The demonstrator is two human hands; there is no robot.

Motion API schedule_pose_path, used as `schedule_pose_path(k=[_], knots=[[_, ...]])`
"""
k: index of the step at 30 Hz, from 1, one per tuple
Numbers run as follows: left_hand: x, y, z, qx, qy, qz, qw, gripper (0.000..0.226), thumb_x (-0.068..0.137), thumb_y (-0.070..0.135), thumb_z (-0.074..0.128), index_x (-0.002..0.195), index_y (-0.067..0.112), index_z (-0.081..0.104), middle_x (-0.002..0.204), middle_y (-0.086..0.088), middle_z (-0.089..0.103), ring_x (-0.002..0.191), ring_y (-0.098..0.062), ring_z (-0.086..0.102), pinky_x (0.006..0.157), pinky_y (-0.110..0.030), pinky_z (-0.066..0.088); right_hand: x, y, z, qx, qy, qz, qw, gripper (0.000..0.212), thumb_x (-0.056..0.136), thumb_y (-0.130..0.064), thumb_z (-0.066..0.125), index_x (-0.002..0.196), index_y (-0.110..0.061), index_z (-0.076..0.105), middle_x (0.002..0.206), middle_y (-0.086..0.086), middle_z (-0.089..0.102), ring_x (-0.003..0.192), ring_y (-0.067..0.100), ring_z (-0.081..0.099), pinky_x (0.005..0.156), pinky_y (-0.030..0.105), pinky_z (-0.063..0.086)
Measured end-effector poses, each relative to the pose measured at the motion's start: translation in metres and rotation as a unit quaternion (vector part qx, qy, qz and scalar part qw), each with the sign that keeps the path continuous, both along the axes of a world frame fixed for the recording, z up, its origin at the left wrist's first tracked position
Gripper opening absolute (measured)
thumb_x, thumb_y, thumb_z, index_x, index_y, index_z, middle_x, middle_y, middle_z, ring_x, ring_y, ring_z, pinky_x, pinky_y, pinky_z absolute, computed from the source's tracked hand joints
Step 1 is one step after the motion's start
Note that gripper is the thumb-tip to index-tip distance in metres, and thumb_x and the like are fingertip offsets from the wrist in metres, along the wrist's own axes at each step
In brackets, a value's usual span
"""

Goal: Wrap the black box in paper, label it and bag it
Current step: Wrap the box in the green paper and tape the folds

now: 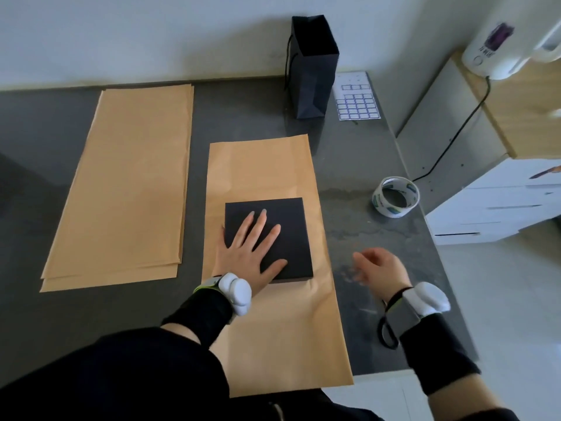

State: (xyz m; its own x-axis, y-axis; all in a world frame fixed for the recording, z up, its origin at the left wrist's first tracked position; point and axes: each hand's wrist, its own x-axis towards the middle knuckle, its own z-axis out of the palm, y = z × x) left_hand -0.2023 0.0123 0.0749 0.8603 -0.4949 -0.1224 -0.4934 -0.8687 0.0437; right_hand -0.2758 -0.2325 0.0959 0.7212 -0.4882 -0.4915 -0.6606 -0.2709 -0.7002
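Pressing flat with straight fingers, the left hand (253,247) rests on the square black box (291,235) atop a tan paper sheet (261,165) at frame centre. The right hand (378,267), blurred, hovers lower right with loosely curled fingers, holding nothing.

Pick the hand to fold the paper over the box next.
Likely right. The right hand hovers free, holding nothing, just off the right edge of the paper; the left hand lies flat on the black box, pinning it.

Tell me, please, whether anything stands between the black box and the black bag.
Nothing visible does: only the bare paper sheet and open counter lie between the black box and the black bag.
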Motion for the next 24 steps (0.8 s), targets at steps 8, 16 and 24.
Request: schedule_pose_path(k=[8,16,24], knots=[[-0.001,0.002,-0.006,-0.048,-0.01,-0.014,0.999,0.071,0.09,0.067,0.006,0.141,0.03,0.038,0.155,-0.001,0.024,0.142,-0.02,0.019,0.1,-0.066,0.03,-0.082,-0.036,0.008,-0.201,0.264,0.113,0.937,0.019,0.083,-0.032,0.06,0.09,-0.017,0.051,0.101,0.008,0.062,0.078,0.025,0.054,0.064,0.025,0.038],[-0.003,0.002,0.0,-0.044,0.007,-0.011,0.999,0.071,0.09,0.067,0.006,0.139,0.029,0.041,0.153,-0.002,0.029,0.14,-0.022,0.027,0.09,-0.064,0.041,-0.094,-0.017,0.002,-0.217,0.28,0.099,0.93,0.049,0.084,-0.036,0.06,0.121,-0.008,0.045,0.124,0.011,0.048,0.109,0.031,0.055,0.08,0.031,0.045],[-0.003,0.001,0.002,-0.035,0.001,-0.019,0.999,0.065,0.09,0.064,0.019,0.139,0.028,0.043,0.152,-0.004,0.032,0.139,-0.025,0.03,0.093,-0.066,0.038,-0.088,-0.029,0.007,-0.23,0.272,0.037,0.934,0.031,0.087,-0.032,0.056,0.105,-0.007,0.06,0.109,0.013,0.062,0.099,0.032,0.06,0.071,0.026,0.042]])
